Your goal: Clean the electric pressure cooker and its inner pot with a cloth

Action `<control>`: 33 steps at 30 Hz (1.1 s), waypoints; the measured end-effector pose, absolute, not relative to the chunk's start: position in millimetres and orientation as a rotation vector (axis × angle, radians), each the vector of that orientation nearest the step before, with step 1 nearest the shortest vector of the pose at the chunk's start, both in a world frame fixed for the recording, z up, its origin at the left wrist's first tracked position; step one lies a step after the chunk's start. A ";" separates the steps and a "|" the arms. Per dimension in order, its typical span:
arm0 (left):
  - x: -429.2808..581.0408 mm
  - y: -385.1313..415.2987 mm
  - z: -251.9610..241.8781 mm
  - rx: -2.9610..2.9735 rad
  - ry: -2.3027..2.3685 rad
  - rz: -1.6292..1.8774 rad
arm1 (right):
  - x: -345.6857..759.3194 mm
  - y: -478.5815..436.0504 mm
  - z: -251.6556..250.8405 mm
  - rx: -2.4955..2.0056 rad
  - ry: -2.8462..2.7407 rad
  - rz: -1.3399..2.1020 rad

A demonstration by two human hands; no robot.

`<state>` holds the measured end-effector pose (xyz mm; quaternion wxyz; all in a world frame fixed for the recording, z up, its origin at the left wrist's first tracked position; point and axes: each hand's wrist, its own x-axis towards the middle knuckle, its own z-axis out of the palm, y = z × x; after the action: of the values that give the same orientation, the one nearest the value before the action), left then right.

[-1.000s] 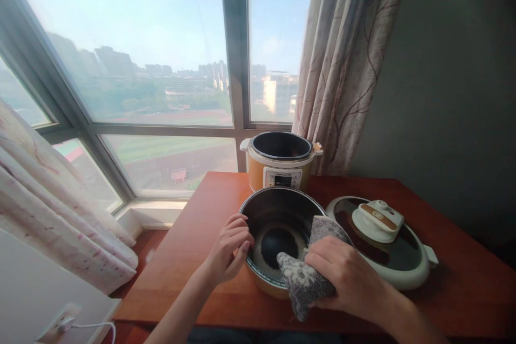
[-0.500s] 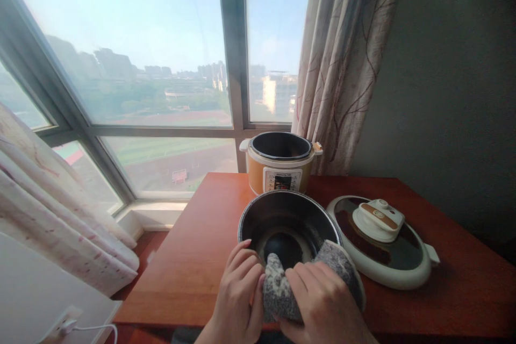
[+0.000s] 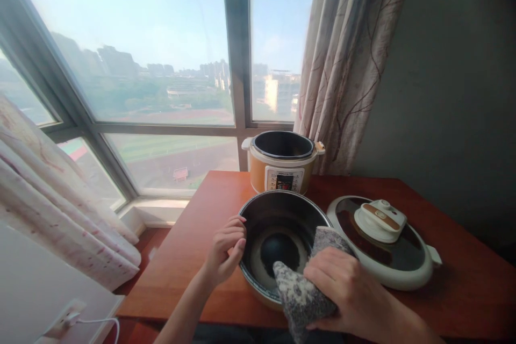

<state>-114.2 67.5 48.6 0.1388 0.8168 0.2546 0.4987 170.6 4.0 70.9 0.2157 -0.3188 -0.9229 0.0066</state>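
Observation:
A black-lined cooking pot [image 3: 262,285] stands near the table's front edge, its mouth tilted toward me. My left hand [image 3: 226,247] is closed at the pot's left rim, fingertips over the edge and thumb beside it. A grey speckled cloth [image 3: 300,298] is bunched in my right hand [image 3: 336,282], which is closed around it at the pot's front right. One part of the cloth hangs over the front rim; another folded part lies against the right inside wall. The cloth and hand hide the pot's right front rim.
Behind the pot stands an orange-and-white electric cooker [image 3: 260,172] with a control panel. Its white-rimmed glass lid [image 3: 397,279] lies to the right on the reddish-brown table [image 3: 173,274]. Beyond are a window [image 3: 161,91] and curtains [image 3: 346,64]; a plugged-in white cord [image 3: 97,321] is lower left.
My left hand has moved from beside the cloth at the front to the pot's left rim. My right hand and the cloth have shifted a little right.

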 end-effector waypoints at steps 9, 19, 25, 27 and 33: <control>-113.3 72.9 45.8 2.244 0.775 1.569 | 165.1 6.0 61.6 -0.985 -2.438 0.026; -86.0 9.9 46.6 2.724 0.957 1.379 | 136.2 -1.6 56.6 -1.090 -2.214 -0.094; -66.8 -7.6 51.3 2.563 1.008 1.434 | 120.9 -9.9 48.9 -1.060 -2.115 -0.159; -67.8 -2.1 48.5 2.509 0.990 1.487 | 121.5 -11.0 49.3 -1.027 -2.150 -0.162; -81.4 26.9 43.7 2.427 0.937 1.622 | 133.6 -4.5 56.3 -0.940 -2.293 -0.139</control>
<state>-81.4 26.9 43.7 0.0379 0.7909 0.3055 0.5288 133.6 -4.5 56.3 0.3237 -0.3582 -0.8741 -0.0530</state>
